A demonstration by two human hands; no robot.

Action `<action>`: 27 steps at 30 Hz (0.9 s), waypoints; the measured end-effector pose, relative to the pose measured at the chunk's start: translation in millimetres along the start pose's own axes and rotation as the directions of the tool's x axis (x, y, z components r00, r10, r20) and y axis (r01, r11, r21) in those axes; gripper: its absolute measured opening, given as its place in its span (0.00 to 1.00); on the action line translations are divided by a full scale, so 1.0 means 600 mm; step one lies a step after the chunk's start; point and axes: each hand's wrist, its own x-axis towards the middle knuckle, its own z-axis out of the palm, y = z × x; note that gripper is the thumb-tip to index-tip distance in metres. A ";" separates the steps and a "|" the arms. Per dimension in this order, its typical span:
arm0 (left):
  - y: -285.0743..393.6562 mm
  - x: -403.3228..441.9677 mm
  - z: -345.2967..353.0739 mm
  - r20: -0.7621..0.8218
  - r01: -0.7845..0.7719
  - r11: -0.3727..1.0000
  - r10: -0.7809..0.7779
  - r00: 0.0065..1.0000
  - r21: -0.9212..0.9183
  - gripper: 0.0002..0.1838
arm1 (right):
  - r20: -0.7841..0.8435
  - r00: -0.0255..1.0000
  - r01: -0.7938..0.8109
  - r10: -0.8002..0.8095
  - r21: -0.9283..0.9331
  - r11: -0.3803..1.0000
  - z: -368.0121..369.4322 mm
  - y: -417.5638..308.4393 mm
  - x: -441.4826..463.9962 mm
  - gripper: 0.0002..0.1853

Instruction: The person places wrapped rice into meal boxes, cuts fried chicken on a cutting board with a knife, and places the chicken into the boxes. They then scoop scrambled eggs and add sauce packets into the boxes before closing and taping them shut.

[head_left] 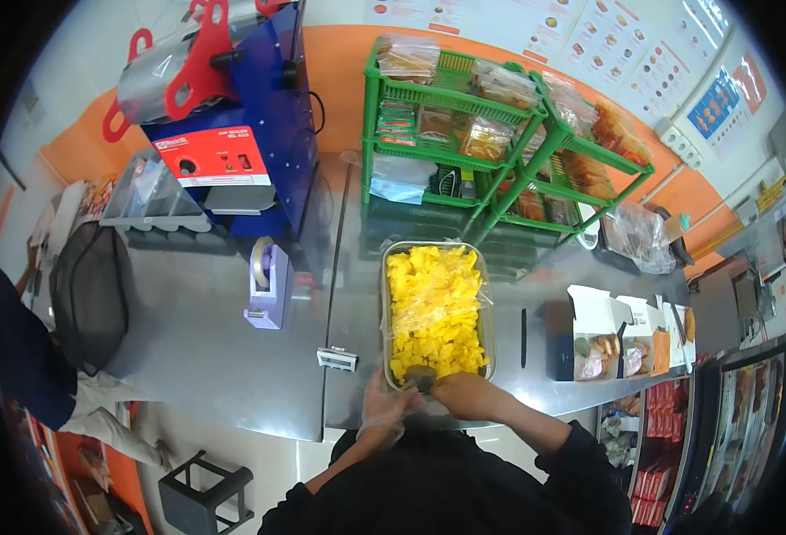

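Observation:
A metal tray (489, 352) full of yellow scrambled-egg-like pieces (433, 308) stands on the steel table, with clear plastic film over part of it. My right hand (464, 395), bare, is closed at the tray's near edge around the end of a dark utensil (421, 377), whose broad part rests at the near end of the yellow pieces. Beside it, my left hand (386, 406), in a clear plastic glove, is at the tray's near left corner. Its fingers point up towards the utensil; whether they grip anything is too small to tell.
Left on the steel table (197, 339) are a tape dispenser (268, 285), a small white device (337, 358) and a blue cup sealer (259, 116). Green racks (446, 94) stand behind. Open food boxes (594, 334) are at right. Another person (23, 348) is far left, near a black stool (206, 499).

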 end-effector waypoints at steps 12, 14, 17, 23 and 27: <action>0.054 0.011 0.031 -0.028 -0.046 0.765 0.083 0.996 0.643 0.40 | 0.008 0.997 0.048 -0.072 0.668 0.742 0.005 0.211 0.050 0.15; 0.066 0.005 0.027 -0.109 0.055 0.731 0.028 0.994 0.680 0.38 | 0.094 0.995 -0.046 -0.041 0.769 0.637 0.017 0.226 0.047 0.16; 0.099 -0.021 0.032 -0.223 0.176 0.629 -0.004 0.975 0.757 0.38 | 0.214 0.976 -0.217 0.046 0.918 0.333 0.015 0.228 0.029 0.17; 0.134 -0.076 0.062 -0.212 0.075 0.511 0.214 0.954 0.856 0.39 | 0.067 0.985 -0.068 0.161 0.998 0.000 0.004 0.185 -0.007 0.17; 0.096 -0.055 0.102 0.207 -0.420 0.175 0.666 0.716 0.890 0.40 | -0.015 0.944 0.043 0.328 0.996 -0.077 0.016 0.132 -0.023 0.13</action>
